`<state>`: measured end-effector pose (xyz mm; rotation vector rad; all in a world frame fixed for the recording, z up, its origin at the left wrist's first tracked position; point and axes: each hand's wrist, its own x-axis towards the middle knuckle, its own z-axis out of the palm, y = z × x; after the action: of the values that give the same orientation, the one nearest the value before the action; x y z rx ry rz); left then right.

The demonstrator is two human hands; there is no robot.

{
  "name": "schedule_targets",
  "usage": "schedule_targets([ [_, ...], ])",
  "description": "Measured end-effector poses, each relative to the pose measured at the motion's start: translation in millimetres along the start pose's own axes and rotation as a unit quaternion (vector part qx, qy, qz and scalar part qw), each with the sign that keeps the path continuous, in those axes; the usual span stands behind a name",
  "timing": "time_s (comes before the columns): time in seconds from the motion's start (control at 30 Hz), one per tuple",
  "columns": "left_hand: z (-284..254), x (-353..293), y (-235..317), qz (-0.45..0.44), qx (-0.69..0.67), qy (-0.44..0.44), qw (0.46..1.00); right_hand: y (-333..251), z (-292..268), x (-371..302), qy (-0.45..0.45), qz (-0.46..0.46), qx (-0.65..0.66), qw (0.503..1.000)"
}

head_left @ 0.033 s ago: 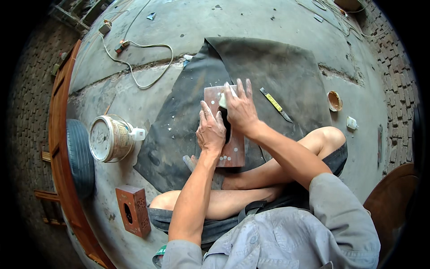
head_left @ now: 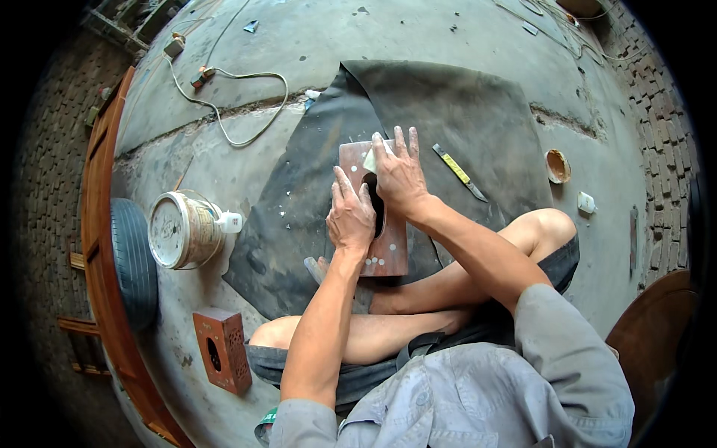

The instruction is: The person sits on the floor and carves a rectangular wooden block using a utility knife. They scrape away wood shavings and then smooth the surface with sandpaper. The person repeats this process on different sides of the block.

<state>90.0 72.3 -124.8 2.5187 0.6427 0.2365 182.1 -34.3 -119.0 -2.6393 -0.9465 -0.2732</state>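
A reddish-brown wooden box [head_left: 385,255] with a long dark oval opening and several pale round spots lies on a dark sheet [head_left: 478,104] in front of my crossed legs. My left hand [head_left: 351,218] rests over the box's left edge and holds it, thumb beside the opening. Under the fingers of my right hand [head_left: 399,175] is a small pale, whitish pad [head_left: 369,160], pressed against the top face near the far end. Its exact kind is mostly hidden. White dust coats the fingers of both hands. A yellow utility knife [head_left: 459,173] lies right of the box.
At left stand a lidded bucket [head_left: 179,231], a tyre [head_left: 133,261] and a second brown box [head_left: 219,351]. A small tin [head_left: 557,166] and a white bottle [head_left: 586,202] are at right. A cable [head_left: 254,138] loops over the floor at far left.
My right hand has shifted slightly left and away from me along the box with the pad. The left hand keeps nearly the same place on the box.
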Motion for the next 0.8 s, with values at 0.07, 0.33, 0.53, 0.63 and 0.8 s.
schedule_targets([
  [0.07,-1.6,0.3,-1.8,-0.005,0.001,-0.003,1.000,-8.5,-10.1,-6.5,-0.019,-0.004,0.004,1.000],
  [0.33,-1.1,-2.5,-2.1,-0.002,-0.002,-0.006,1.000,-2.7,1.3,-13.4,0.018,-0.015,0.008,1.000],
  [0.53,-3.2,0.4,1.9,-0.003,0.001,-0.007,1.000,1.9,-4.4,9.8,-0.059,0.027,0.004,0.998],
  [0.63,-2.3,0.6,-2.0,-0.001,0.005,0.003,1.000,-4.3,0.0,-23.0,0.032,-0.048,0.006,0.998],
  [0.8,-0.4,-0.2,-1.6,0.004,0.002,0.001,1.000,13.9,-0.8,2.0,-0.016,0.004,0.007,1.000],
])
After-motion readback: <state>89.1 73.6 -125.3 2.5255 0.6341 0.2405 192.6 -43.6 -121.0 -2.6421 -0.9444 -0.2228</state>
